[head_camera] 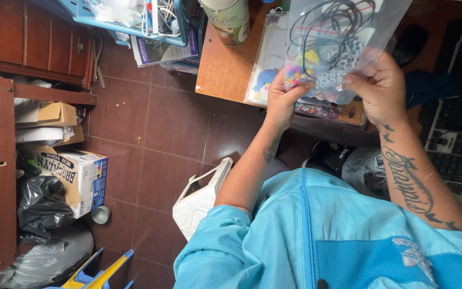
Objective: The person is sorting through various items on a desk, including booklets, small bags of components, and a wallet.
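Both hands, left hand (pixel 283 101), right hand (pixel 378 88), pinching clear bag (pixel 338 37), top cropped, beads blurry.

- The clear plastic bag (pixel 343 37) ran past the top edge above both hands, so its upper end could not be seen.
- Small beads (pixel 300 72) by the left hand (pixel 282 101) were too small to tell apart.
- The left hand's fingertips lay hidden behind the bag.
- A keyboard (pixel 455 128) right of the right hand (pixel 383 91) was cut off by the edge.
- The tin (pixel 228 18) left of the bag lost its top at the edge.
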